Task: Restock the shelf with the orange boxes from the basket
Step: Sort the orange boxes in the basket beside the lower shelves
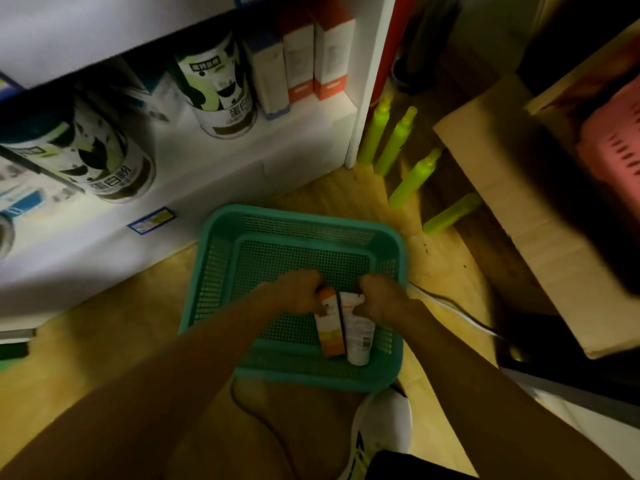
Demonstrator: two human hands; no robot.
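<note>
Two orange boxes lay side by side in the green basket [221,258] on the floor, and nothing else was in it. The left orange box [330,332] showed its orange and white face; the right orange box [360,336] showed a white printed panel with an orange band at the far end. They touched along their long sides. Each long axis ran from the near wall of the basket toward the shelf [242,161], tilted a little to the left at the far end.

Both hands were down in the basket. The left hand [298,292] had its fingers curled together over the far end of the left box, clamped on it. The right hand [379,297] was closed the same way around the far end of the right box.

On the white shelf I counted two orange-and-white boxes [332,53] standing upright at the right end, a blue-and-white box [272,74] just beside them, and two large printed cans [218,88] further left. Four bright green bottles [398,143] stood in a row on the floor beside the shelf's side panel. A pink basket [616,154] sat in a cardboard carton [502,209] on the right. One white shoe [381,427] showed below the green basket.
</note>
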